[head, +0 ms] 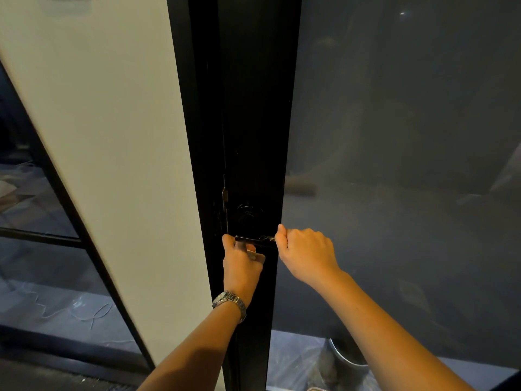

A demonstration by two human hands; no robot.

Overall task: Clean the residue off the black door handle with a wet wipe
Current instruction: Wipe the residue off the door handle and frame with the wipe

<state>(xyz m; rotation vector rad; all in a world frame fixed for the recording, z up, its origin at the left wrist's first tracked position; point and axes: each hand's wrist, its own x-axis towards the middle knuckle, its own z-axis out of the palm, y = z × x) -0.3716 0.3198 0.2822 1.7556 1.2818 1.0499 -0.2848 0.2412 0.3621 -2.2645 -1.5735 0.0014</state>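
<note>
The black door handle point(255, 240) is a horizontal lever on the black door frame point(253, 122), below a round lock plate point(248, 213). My left hand point(242, 263), with a metal watch on its wrist, is curled at the handle's left end, just under the lever. It pinches a small pale folded piece, apparently the wet wipe point(257, 256), against the handle's underside. My right hand point(306, 249) grips the right end of the lever with curled fingers, thumb up. The middle of the lever shows between the two hands.
A white wall panel point(112, 136) stands left of the frame. To the right is the door's dark glass pane point(394, 136). A metal bucket point(348, 355) sits on plastic sheeting low behind the glass. A thin white cord point(84, 314) lies on the floor at left.
</note>
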